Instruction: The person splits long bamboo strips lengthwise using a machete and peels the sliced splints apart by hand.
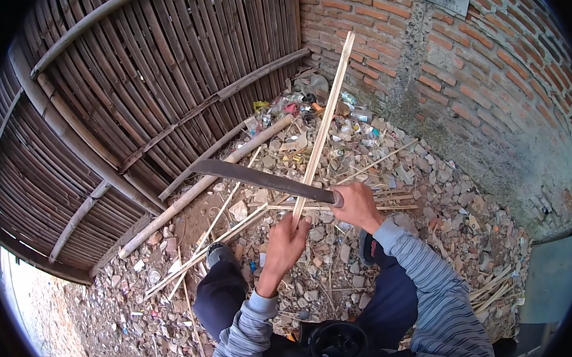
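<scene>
Item: long pale split-bamboo strip [325, 120], light, stiff, splintery; my left hand [288, 238] closed round its lower end, centre frame. My right hand [356, 203] clenched on dark curved machete [260, 177].

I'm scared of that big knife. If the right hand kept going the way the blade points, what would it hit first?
Probably the pale split bamboo strip that the left hand holds upright: the right hand's long dark curved blade already crosses it. Beyond lies the woven bamboo fence, though depth is unclear.
</scene>
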`<state>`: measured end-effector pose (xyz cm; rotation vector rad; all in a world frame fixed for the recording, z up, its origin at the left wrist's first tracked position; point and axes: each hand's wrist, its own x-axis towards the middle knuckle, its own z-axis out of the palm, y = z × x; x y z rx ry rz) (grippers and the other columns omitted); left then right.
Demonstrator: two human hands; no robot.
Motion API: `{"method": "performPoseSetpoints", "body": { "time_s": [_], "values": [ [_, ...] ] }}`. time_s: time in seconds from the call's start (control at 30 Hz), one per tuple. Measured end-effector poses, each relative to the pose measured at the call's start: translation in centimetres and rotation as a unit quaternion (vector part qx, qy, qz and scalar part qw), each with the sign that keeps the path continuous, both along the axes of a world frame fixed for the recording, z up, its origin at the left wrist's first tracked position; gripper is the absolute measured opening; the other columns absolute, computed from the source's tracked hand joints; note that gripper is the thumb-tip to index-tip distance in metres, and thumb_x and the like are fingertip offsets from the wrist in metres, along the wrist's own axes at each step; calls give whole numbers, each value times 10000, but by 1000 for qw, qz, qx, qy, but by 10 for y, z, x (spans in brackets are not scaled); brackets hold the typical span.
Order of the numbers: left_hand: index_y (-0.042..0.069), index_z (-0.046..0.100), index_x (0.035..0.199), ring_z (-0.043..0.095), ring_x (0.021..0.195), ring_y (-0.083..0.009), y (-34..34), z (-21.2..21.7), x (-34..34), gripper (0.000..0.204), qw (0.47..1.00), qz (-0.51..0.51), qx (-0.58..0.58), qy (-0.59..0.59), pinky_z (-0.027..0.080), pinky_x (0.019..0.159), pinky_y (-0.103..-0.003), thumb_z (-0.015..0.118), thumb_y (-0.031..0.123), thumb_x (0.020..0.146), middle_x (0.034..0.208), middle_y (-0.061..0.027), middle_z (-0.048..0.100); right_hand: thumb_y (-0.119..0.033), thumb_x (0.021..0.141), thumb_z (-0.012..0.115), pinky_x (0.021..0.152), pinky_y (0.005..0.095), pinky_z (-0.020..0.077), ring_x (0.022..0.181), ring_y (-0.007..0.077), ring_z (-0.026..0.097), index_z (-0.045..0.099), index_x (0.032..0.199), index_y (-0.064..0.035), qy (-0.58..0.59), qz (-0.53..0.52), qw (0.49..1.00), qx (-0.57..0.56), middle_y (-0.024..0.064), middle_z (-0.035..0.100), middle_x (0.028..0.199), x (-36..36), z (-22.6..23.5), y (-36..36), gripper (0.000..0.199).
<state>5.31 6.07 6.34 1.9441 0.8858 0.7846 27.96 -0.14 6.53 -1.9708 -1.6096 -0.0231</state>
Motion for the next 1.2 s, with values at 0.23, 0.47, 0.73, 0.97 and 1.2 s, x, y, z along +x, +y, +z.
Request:
{"method": "performPoseSetpoints", "body": {
  "time_s": [0.23, 0.47, 0.73, 0.97, 1.2],
  "values": [
    [9, 597, 829, 467, 603, -152, 1, -4, 4, 312, 999, -2, -39, 31, 404, 564, -375, 836, 209, 853, 641, -29, 488, -214, 697, 730, 545, 480, 531, 566, 341, 691, 734, 794, -131, -21, 59, 998, 30, 134, 659, 600, -21, -9, 5, 128],
    [35, 511, 804, 425, 673, -132, 5, -11, 8, 323, 994, -48, -94, -1, 403, 631, -342, 826, 97, 831, 705, 2, 431, -162, 684, 703, 530, 476, 509, 566, 357, 674, 677, 721, -113, -34, 71, 997, 9, 137, 640, 595, -22, -6, 8, 67],
    [120, 406, 762, 394, 681, -72, 9, -7, 6, 416, 980, -92, -168, -55, 357, 599, -286, 806, 35, 838, 714, 50, 433, -177, 702, 677, 526, 481, 502, 530, 338, 675, 703, 725, -120, -59, 68, 996, 13, 127, 664, 593, -14, 8, 12, 67],
    [114, 399, 726, 378, 637, -58, 12, -11, 3, 424, 975, -92, -201, -31, 344, 559, -282, 796, 38, 853, 651, 67, 433, -163, 707, 697, 547, 488, 521, 548, 348, 680, 733, 802, -127, -5, 19, 997, 75, 127, 667, 601, -15, 1, 12, 108],
    [123, 402, 750, 379, 655, -45, 6, -11, 4, 418, 981, -85, -144, -102, 346, 571, -274, 797, 22, 841, 684, 78, 431, -195, 673, 706, 566, 489, 514, 579, 354, 690, 706, 768, -115, -70, 66, 995, 12, 117, 680, 622, -25, 4, 6, 124]
  ]
}}
